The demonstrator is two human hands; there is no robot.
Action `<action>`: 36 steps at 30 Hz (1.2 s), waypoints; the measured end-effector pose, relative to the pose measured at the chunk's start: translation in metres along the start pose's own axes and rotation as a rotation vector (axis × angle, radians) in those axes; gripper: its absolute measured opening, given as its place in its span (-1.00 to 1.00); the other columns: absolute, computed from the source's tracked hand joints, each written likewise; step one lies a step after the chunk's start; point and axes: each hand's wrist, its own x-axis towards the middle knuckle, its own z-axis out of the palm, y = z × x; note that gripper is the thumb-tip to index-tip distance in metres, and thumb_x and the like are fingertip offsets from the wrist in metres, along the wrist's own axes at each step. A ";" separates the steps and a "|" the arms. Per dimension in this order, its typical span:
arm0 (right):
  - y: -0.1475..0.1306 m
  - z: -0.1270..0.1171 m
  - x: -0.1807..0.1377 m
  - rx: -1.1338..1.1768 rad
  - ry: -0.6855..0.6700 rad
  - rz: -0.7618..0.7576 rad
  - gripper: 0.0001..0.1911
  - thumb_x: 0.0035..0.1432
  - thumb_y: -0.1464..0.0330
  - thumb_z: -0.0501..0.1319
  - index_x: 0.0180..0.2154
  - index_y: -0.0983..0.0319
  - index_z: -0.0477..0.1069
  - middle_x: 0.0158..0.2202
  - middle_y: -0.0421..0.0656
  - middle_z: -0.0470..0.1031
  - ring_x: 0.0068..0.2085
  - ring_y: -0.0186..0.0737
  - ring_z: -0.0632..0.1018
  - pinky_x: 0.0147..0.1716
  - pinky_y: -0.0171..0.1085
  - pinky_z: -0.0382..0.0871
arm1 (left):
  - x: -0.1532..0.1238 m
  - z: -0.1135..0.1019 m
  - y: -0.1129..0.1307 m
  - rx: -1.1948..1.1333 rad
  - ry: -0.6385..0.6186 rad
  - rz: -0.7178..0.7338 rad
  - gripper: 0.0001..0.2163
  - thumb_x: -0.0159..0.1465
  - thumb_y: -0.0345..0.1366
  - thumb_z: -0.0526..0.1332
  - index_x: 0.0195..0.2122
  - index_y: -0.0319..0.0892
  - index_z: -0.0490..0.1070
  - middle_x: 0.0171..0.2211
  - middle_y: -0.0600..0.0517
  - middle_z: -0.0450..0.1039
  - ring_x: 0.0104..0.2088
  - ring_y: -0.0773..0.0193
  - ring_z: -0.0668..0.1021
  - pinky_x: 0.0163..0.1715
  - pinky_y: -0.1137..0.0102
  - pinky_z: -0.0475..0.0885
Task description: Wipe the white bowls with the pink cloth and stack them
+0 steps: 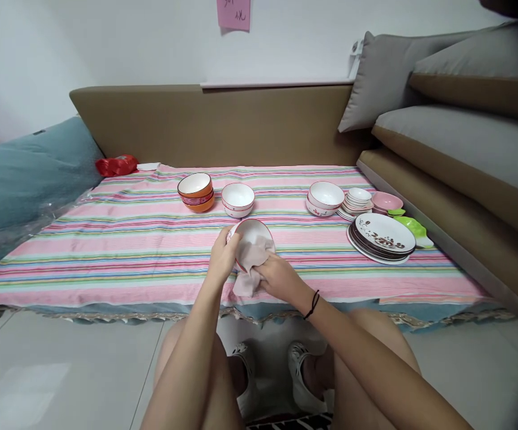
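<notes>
A white bowl (pixel 249 230) with a red rim is tilted toward me above the near part of the striped cloth. My left hand (pixel 224 254) grips it by its left side, thumb near the rim. My right hand (pixel 279 276) is closed on a pale pinkish-grey wiping cloth (pixel 253 255), which lies against the inside of the bowl and hangs below it. Just beyond stand two stacked white bowls (pixel 238 197). To their left is a stack of orange and red bowls (pixel 196 188) with white insides.
Right of centre stand white bowls (pixel 325 196), small dishes (pixel 358 196), pink bowls (pixel 387 201), a green leaf-shaped dish (pixel 413 228) and stacked patterned plates (pixel 387 233). A striped cloth (pixel 120 239) covers the low surface. Cushions (pixel 460 137) pile up at right; a red bundle (pixel 116 165) lies far left.
</notes>
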 end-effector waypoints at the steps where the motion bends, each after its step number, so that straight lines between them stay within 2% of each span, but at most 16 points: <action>1: 0.006 -0.001 0.000 -0.053 0.015 -0.003 -0.74 0.17 0.49 0.18 -0.09 0.27 0.49 -0.05 -0.04 0.57 0.04 -0.06 0.50 0.16 -0.08 0.26 | 0.000 -0.001 0.001 0.007 -0.028 0.002 -0.70 0.19 -0.13 0.12 -0.17 -0.18 0.47 -0.17 -0.04 0.50 -0.11 0.07 0.48 -0.12 0.28 0.35; 4: 0.022 -0.002 -0.001 -0.211 0.054 0.023 -0.66 0.21 0.51 0.15 0.02 0.28 0.46 0.05 0.00 0.52 0.13 -0.01 0.44 0.30 0.07 0.05 | 0.000 -0.004 0.006 0.014 -0.125 -0.007 -0.65 0.18 -0.06 0.18 -0.13 -0.18 0.49 -0.22 -0.04 0.51 -0.16 0.07 0.50 -0.17 0.29 0.38; 6: 0.028 -0.003 -0.001 -0.271 0.084 0.009 -0.63 0.24 0.52 0.13 0.07 0.27 0.42 0.09 0.00 0.49 0.15 -0.02 0.43 0.31 0.10 0.03 | -0.001 -0.006 0.009 -0.002 -0.161 -0.045 -0.59 0.17 0.01 0.21 -0.08 -0.18 0.48 -0.22 -0.05 0.50 -0.19 0.09 0.51 -0.22 0.31 0.40; 8: 0.029 -0.005 0.000 -0.273 0.124 -0.033 -0.67 0.26 0.48 0.14 0.05 0.27 0.44 0.08 -0.02 0.51 0.13 -0.06 0.44 0.28 0.02 0.13 | -0.002 -0.008 0.012 -0.046 -0.167 -0.116 -0.50 0.16 0.09 0.21 -0.02 -0.17 0.45 -0.18 -0.08 0.48 -0.20 0.10 0.51 -0.27 0.31 0.42; 10: 0.028 -0.007 0.001 -0.225 0.149 -0.066 -0.77 0.27 0.44 0.16 -0.07 0.25 0.50 -0.02 -0.06 0.57 0.04 -0.10 0.50 0.16 -0.09 0.30 | -0.004 -0.010 0.015 -0.119 -0.169 -0.197 -0.39 0.13 0.15 0.22 0.09 -0.14 0.35 -0.12 -0.10 0.45 -0.22 0.13 0.51 -0.32 0.32 0.44; 12: 0.024 -0.008 0.002 -0.172 0.158 -0.073 -0.84 0.26 0.43 0.16 -0.20 0.25 0.53 -0.18 -0.07 0.60 -0.12 -0.12 0.55 -0.03 -0.16 0.42 | -0.005 -0.010 0.016 -0.190 -0.175 -0.248 -0.29 0.10 0.14 0.27 0.21 -0.07 0.20 -0.07 -0.09 0.41 -0.22 0.17 0.51 -0.34 0.34 0.45; 15: 0.013 -0.006 0.004 -0.114 0.139 -0.085 -0.82 0.22 0.48 0.12 -0.22 0.34 0.50 -0.26 0.00 0.58 -0.20 -0.10 0.55 -0.16 -0.18 0.44 | -0.007 -0.006 0.015 -0.272 -0.168 -0.269 -0.22 0.05 0.03 0.35 0.26 0.00 0.09 -0.08 -0.06 0.41 -0.28 0.24 0.51 -0.38 0.40 0.42; 19: -0.003 -0.001 0.004 -0.049 -0.017 -0.022 -0.77 0.16 0.52 0.09 -0.17 0.39 0.45 -0.25 0.04 0.57 -0.21 -0.08 0.55 -0.17 -0.17 0.45 | -0.005 0.005 0.009 -0.198 -0.038 -0.308 -0.38 0.12 -0.01 0.27 0.18 -0.05 0.21 -0.25 0.00 0.44 -0.36 0.23 0.50 -0.45 0.41 0.35; 21: -0.004 -0.002 0.004 -0.042 -0.090 -0.007 -0.75 0.16 0.51 0.09 -0.15 0.38 0.46 -0.20 0.04 0.57 -0.15 -0.07 0.56 -0.08 -0.14 0.43 | -0.004 0.006 0.006 -0.138 0.011 -0.219 -0.50 0.15 -0.04 0.21 0.09 -0.11 0.31 -0.20 -0.03 0.46 -0.26 0.17 0.51 -0.35 0.37 0.38; 23: 0.001 -0.004 0.004 -0.052 -0.084 -0.003 -0.70 0.17 0.49 0.11 -0.06 0.37 0.45 -0.05 0.07 0.55 0.02 -0.03 0.52 0.09 -0.11 0.35 | -0.003 0.004 0.002 -0.103 0.031 -0.114 -0.57 0.16 -0.07 0.19 0.02 -0.15 0.36 -0.11 -0.06 0.46 -0.12 0.11 0.50 -0.20 0.32 0.39; 26: 0.017 -0.002 0.001 -0.116 -0.014 0.035 -0.53 0.17 0.50 0.12 0.14 0.36 0.33 0.17 0.08 0.40 0.24 -0.03 0.35 0.30 -0.02 0.11 | -0.003 0.001 0.000 -0.039 -0.056 -0.013 -0.60 0.17 -0.10 0.16 -0.02 -0.17 0.38 -0.04 -0.07 0.46 -0.03 0.06 0.47 -0.05 0.25 0.36; 29: 0.028 0.007 -0.004 -0.191 -0.010 0.048 -0.46 0.17 0.54 0.10 0.21 0.32 0.27 0.23 0.05 0.34 0.28 -0.04 0.30 0.36 0.08 -0.07 | -0.005 0.003 0.000 0.022 -0.209 0.056 -0.64 0.17 -0.17 0.15 -0.03 -0.17 0.40 -0.05 -0.06 0.47 -0.02 0.06 0.47 0.01 0.22 0.31; 31: 0.028 0.011 -0.006 -0.206 0.001 0.038 -0.46 0.18 0.54 0.10 0.21 0.28 0.28 0.23 0.01 0.34 0.28 -0.06 0.30 0.38 0.06 -0.11 | -0.006 0.005 0.001 0.038 -0.241 0.020 -0.65 0.17 -0.16 0.14 -0.05 -0.17 0.41 -0.07 -0.07 0.48 -0.04 0.05 0.47 0.00 0.21 0.31; 34: 0.019 0.010 -0.004 -0.158 0.042 0.020 -0.51 0.19 0.49 0.12 0.17 0.25 0.33 0.20 -0.03 0.38 0.26 -0.09 0.33 0.36 -0.04 0.00 | -0.005 0.007 0.001 0.004 -0.141 -0.116 -0.63 0.17 -0.09 0.16 -0.06 -0.18 0.39 -0.10 -0.08 0.47 -0.06 0.04 0.48 -0.07 0.22 0.34; 36: 0.009 0.006 -0.002 -0.095 0.039 0.033 -0.59 0.17 0.47 0.15 0.07 0.30 0.41 0.11 0.03 0.47 0.16 -0.06 0.43 0.23 -0.07 0.23 | -0.003 0.009 -0.001 -0.032 -0.032 -0.173 -0.60 0.16 -0.05 0.17 -0.04 -0.16 0.36 -0.10 -0.07 0.45 -0.08 0.05 0.48 -0.12 0.25 0.36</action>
